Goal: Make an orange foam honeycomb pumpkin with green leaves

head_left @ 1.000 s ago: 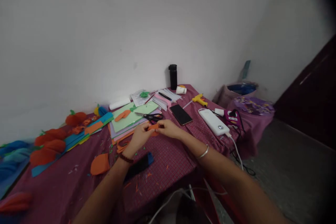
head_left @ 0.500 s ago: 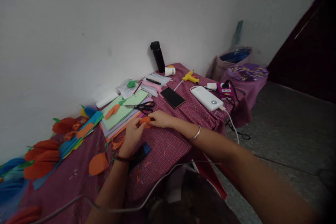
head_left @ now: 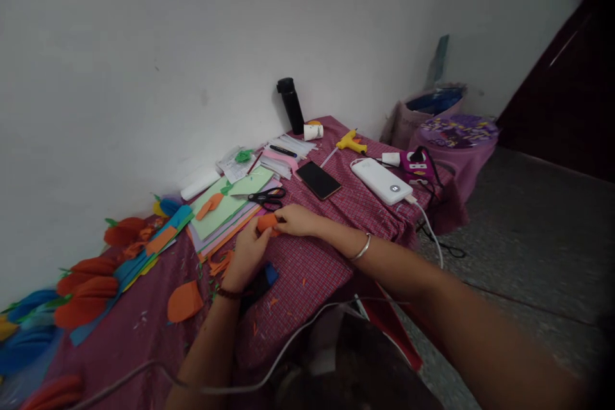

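Both of my hands meet over the maroon checked tablecloth [head_left: 327, 269] and pinch one small orange paper piece [head_left: 266, 222]. My left hand [head_left: 248, 255], with a dark band at the wrist, grips it from below. My right hand [head_left: 296, 220], with a silver bangle on the wrist, holds it from the right. Just beyond them lie black-handled scissors [head_left: 262, 196] on a stack of coloured paper sheets [head_left: 230, 205] topped with light green. A blue and black object [head_left: 262, 278] lies under my left wrist.
A black phone [head_left: 318, 179], a white power bank [head_left: 382, 180] with a cable, a yellow glue gun [head_left: 350, 141], a black bottle [head_left: 291, 104] and a small white cup [head_left: 312, 132] lie further back. Orange and blue paper shapes [head_left: 86, 282] cover the left. Covered tubs [head_left: 451, 134] stand at right.
The view dropped and swung between the first and middle frames. My hands stay together on the orange piece, which has gone from a flat strip to a more rounded, folded shape.
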### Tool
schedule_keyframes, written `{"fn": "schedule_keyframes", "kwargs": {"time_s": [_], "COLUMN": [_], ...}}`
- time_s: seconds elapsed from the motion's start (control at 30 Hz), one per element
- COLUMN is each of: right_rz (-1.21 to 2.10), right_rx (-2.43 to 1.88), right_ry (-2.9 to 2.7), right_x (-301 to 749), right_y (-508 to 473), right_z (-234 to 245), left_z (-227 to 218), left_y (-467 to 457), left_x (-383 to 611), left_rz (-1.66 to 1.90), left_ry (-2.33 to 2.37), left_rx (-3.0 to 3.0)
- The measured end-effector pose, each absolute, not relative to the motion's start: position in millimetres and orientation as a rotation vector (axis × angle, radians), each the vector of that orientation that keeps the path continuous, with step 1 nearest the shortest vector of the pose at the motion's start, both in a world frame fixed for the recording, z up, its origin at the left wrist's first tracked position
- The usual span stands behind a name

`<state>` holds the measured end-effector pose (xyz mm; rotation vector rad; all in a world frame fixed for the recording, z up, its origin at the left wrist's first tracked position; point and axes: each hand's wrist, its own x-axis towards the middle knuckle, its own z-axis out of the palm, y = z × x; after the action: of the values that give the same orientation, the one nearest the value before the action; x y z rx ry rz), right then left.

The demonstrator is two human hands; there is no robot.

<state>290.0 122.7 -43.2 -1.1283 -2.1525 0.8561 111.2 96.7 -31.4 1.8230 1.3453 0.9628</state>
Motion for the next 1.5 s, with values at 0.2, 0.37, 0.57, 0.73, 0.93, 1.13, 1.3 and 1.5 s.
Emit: {"fn": "schedule_keyframes", "kwargs": {"time_s": [0.2,0.37,0.57,0.73,0.93,1.13,1.3,1.5], "right_rz": [1.268,1.467,1.380,0.944,0.533,0.411,0.387,0.604], "right_rx": [-0.990,-0.903,-0.851,-0.829,-0.753,-0.679,-0.653,-0.671], "right_ry": [-2.053,-1.958,-1.958,-1.946,-1.955,-1.999,-1.921,-2.006], "right_x": [288,286,283,281,289,294,298,292], "right_y": [124,120,116,106,98,94,86,88], "right_z": [-44,-46,-42,-31,-23,-21,-17,-8], "left_z": [-30,-29,-30,-20,-6,0,6,8], "left_y": [95,91,90,82,72,66,62,59], "left_x": [111,108,111,117,123,123,123,115], "left_rz": [0.884,0.804,0.879,1.186,1.346,1.386,1.441,1.372], "left_ry": [1.149,1.075,1.124,1.195,1.086,1.028,1.025,1.109], "left_rx": [1.514,1.367,1.407,1.613,1.839,2.019,2.169,2.241]}}
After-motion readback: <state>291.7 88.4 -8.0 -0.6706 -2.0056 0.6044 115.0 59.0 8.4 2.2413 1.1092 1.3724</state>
